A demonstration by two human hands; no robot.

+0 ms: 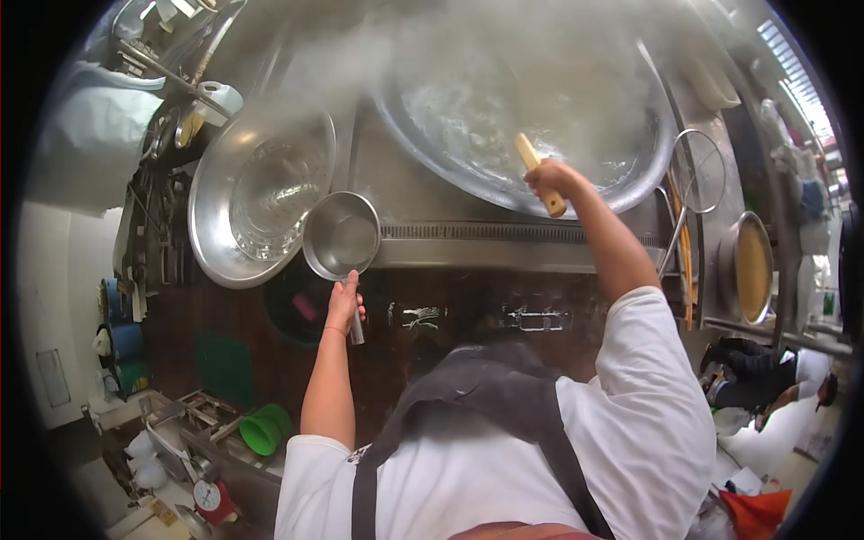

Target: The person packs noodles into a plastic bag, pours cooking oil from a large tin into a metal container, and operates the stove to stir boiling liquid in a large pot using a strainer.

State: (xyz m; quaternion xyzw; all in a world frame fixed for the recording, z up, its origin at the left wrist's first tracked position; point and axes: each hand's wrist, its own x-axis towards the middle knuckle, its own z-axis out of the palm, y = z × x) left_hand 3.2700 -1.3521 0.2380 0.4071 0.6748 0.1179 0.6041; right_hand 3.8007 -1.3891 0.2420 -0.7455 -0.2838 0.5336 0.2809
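My left hand (343,307) is closed around the handle of a metal saucepan (342,236). The pan is held over the front edge of the counter, overlapping the rim of a wide metal basin (211,211) in this view. My right hand (553,177) grips a pale wooden handle (527,155) at the near rim of a very large metal wok (468,187). Steam and bubbling liquid (450,108) blur the wok's inside. Whatever tool the wooden handle belongs to cannot be made out.
A wire-rimmed strainer (700,171) leans to the right of the wok, near a round pan of tan contents (752,268). Behind my left side are a green bucket (261,434) and a red scale (212,499). Another person (765,378) is at far right.
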